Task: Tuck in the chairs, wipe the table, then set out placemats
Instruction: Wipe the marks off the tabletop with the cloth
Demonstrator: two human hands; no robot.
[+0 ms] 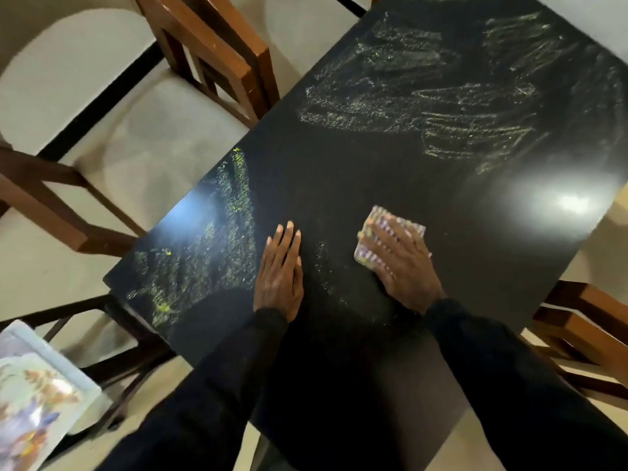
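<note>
A black glossy table (pixel 390 171) fills the middle, smeared with yellowish wet streaks at the far side and along its left edge. My right hand (pixel 401 263) presses flat on a small folded checked cloth (pixel 382 220) lying on the table top. My left hand (pixel 280 270) rests flat on the bare table, fingers together, a little left of the cloth. A wooden chair (pixel 210 56) stands at the table's far left edge. Another wooden chair (pixel 584 334) shows at the right edge. Printed placemats (pixel 37 396) lie at the lower left.
A third brown wooden chair frame (pixel 51 202) stands off the left side on the pale tiled floor (pixel 163 154). A dark chair frame (pixel 112 341) sits under the placemats. Lamp glare (pixel 564 202) shines on the table's right part.
</note>
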